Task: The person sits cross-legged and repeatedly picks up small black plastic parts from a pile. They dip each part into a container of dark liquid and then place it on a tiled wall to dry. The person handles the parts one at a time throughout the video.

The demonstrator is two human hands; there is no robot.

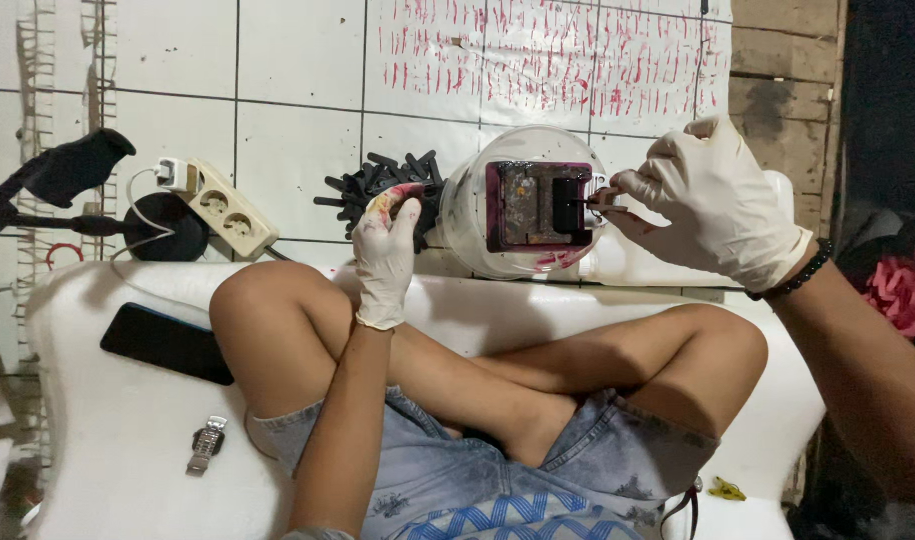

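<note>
My left hand [386, 255], in a stained white glove, steadies the left rim of a clear round plastic container [468, 215] standing on the tiled floor. Inside it sits a dark rectangular cartridge-like block [528, 205], smeared with magenta ink. My right hand [713, 205], also gloved, pinches a small thin tool [603, 205] against the block's right edge. I sit cross-legged on a white cushion [118, 440], knees bare.
A pile of black plastic parts [378, 180] lies behind the left hand. A white power strip [223, 205] and black round charger [163, 228] sit at left. A black phone [168, 343] and wristwatch [207, 444] rest on the cushion. Floor tiles carry magenta ink strokes [548, 60].
</note>
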